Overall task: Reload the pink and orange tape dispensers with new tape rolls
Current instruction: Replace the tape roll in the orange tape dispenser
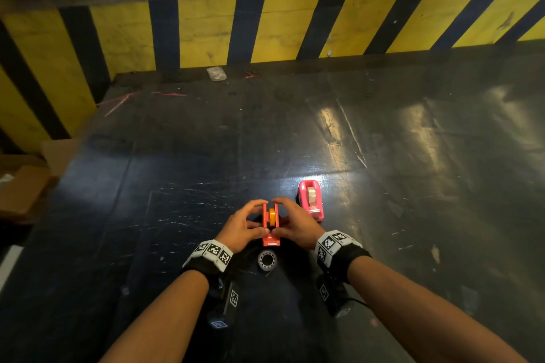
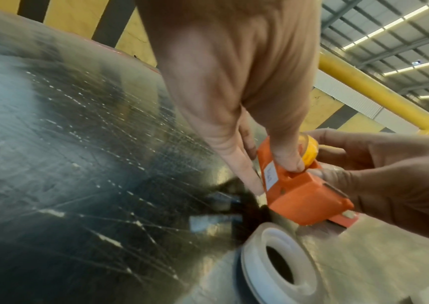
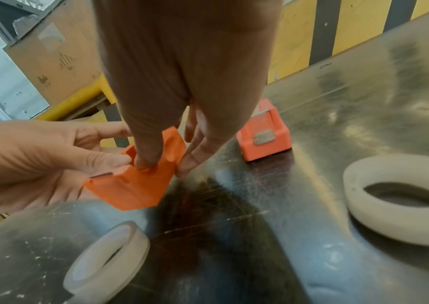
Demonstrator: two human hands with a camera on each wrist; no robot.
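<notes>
The orange tape dispenser (image 1: 270, 228) stands on the dark table between both hands, with a yellow hub (image 1: 272, 216) in its cradle. My left hand (image 1: 250, 221) grips its left side, thumb (image 2: 286, 162) on the top edge beside the yellow hub (image 2: 311, 152). My right hand (image 1: 290, 221) grips the right side, its thumb (image 3: 146, 160) on the orange dispenser (image 3: 135, 185). The pink dispenser (image 1: 311, 199) stands just right and behind, a tape roll in it. A clear tape roll (image 1: 267, 259) lies flat near me. The right wrist view shows that roll (image 3: 107, 255) and a second one (image 3: 400, 199).
The dark, scratched table (image 1: 383, 156) ends at a yellow and black striped wall (image 1: 206, 32). Cardboard boxes (image 1: 26, 186) sit off the left edge. A crumpled scrap (image 1: 216, 73) and thin red strips (image 1: 118, 103) lie at the far side.
</notes>
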